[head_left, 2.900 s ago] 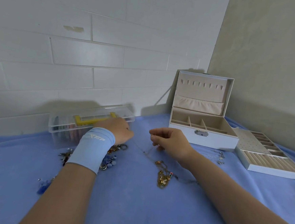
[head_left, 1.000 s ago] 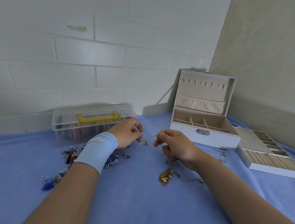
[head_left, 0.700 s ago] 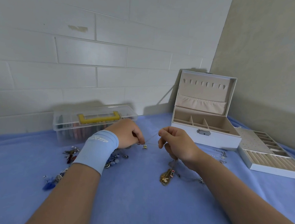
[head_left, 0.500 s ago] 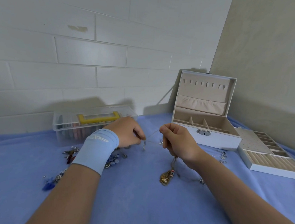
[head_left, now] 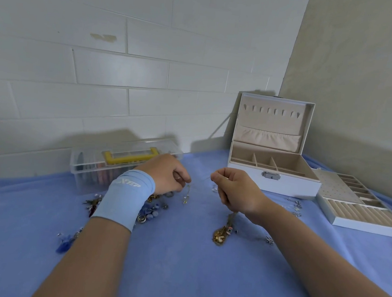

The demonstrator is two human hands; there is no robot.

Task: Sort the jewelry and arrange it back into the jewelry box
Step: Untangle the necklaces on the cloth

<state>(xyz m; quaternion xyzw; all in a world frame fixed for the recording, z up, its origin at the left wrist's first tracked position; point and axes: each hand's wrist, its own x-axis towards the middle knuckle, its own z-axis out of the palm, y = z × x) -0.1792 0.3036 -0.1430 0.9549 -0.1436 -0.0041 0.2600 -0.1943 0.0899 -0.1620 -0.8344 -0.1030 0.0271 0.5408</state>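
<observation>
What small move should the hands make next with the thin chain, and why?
Probably draw the hands gently apart to tease the thin chain free: left hand and right hand each pinch it, and a strand below the right hand runs into the gold tangle on the cloth. The jewelry box stands open.

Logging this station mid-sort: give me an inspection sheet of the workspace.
Surface: blue cloth, laid flat.
Job's things: jewelry box open, compartments look empty; tray lies right of it; thin chain held between the hands; gold tangle and bead pile on the cloth.
Clutter: clear plastic case with yellow handle by the wall.
Grippers: left hand and right hand each pinch the thin chain.
Cables: nothing seen.
Surroundings: white brick wall, beige side wall.
</observation>
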